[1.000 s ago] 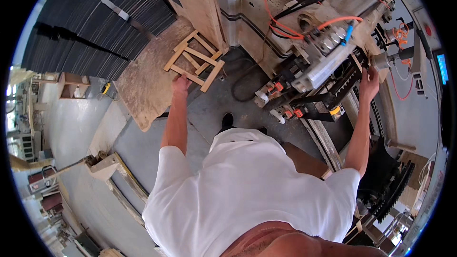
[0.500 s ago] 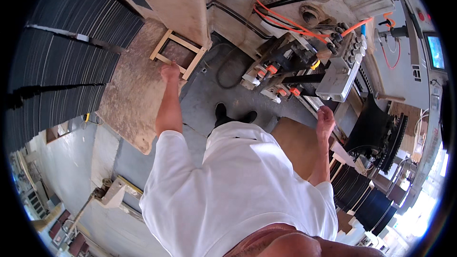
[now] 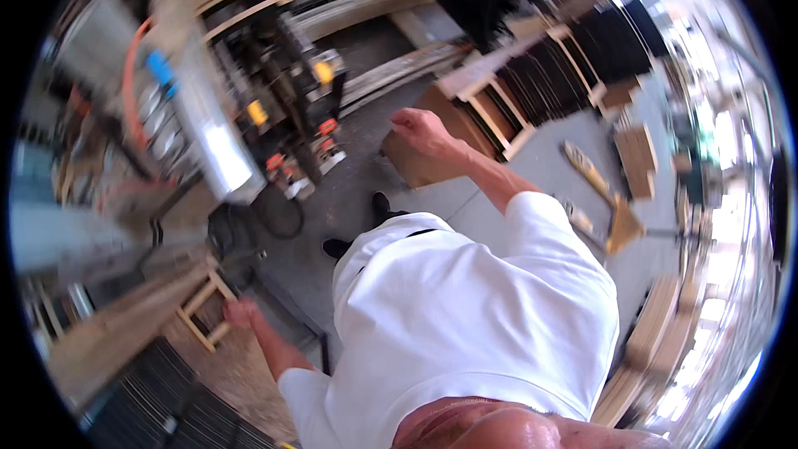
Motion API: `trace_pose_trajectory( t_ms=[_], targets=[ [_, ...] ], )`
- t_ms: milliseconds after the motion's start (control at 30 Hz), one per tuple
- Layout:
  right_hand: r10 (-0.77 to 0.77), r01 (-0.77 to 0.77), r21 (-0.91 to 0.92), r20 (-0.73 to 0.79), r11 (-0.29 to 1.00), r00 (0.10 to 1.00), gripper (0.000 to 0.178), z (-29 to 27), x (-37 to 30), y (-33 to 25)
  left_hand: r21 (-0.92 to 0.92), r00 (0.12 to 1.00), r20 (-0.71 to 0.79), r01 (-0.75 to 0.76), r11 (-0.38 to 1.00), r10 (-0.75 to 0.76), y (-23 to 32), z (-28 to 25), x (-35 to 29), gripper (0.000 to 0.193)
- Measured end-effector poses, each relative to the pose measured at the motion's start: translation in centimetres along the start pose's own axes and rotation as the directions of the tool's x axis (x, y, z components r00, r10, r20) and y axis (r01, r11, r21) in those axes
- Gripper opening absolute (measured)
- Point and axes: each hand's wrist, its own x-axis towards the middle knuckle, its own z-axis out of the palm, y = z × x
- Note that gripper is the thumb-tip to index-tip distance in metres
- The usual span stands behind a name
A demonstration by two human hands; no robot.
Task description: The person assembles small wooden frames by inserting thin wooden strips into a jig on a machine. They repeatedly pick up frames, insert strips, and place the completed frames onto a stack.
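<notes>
My left hand [image 3: 241,313] is closed on the near rail of a small wooden frame [image 3: 193,334]; motion smears its fingers. The frame is a light-coloured rectangle with an open middle, and it rests over a mottled brown board [image 3: 235,374]. My right hand [image 3: 421,130] is held out in front with its fingers curled in, and nothing shows in it. Below that hand, apart from it, is a brown box-like block or board [image 3: 422,164]. Just beyond it stand wooden frames [image 3: 514,140] at the end of a row of dark panels [image 3: 532,75].
A machine with a metal beam [image 3: 218,145], orange-tipped clamps [image 3: 287,173] and a hose [image 3: 281,214] fills the front left. Dark stacked strips [image 3: 166,399] stand lower left. At right are a yellow pallet-jack-like tool [image 3: 622,226] and stacked boards [image 3: 636,162]. Grey floor [image 3: 532,170] lies between.
My view has swung to the right, so the machine now appears on the left. The wooden frame and left hand appear lower left; my right arm reaches farther forward, over the brown block.
</notes>
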Motion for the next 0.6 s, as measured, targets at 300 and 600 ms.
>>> trace_pose_trajectory(
  t_ms=[300, 600],
  targets=[
    [-0.268, -0.112, -0.509, -0.613, 0.853, 0.744, 0.021, -20.8, -3.0, 13.7, 0.002, 0.957, 0.04, 0.288, 0.958, -0.288, 6.8, -5.0, -1.3, 0.072],
    [0.291, -0.302, -0.535, -0.107, 0.789, 0.951, 0.035, -18.4, -8.1, 19.4, -0.788, 0.916, 0.256, 0.013, 0.616, 0.309, 28.7, -9.1, -13.0, 0.035]
  ],
)
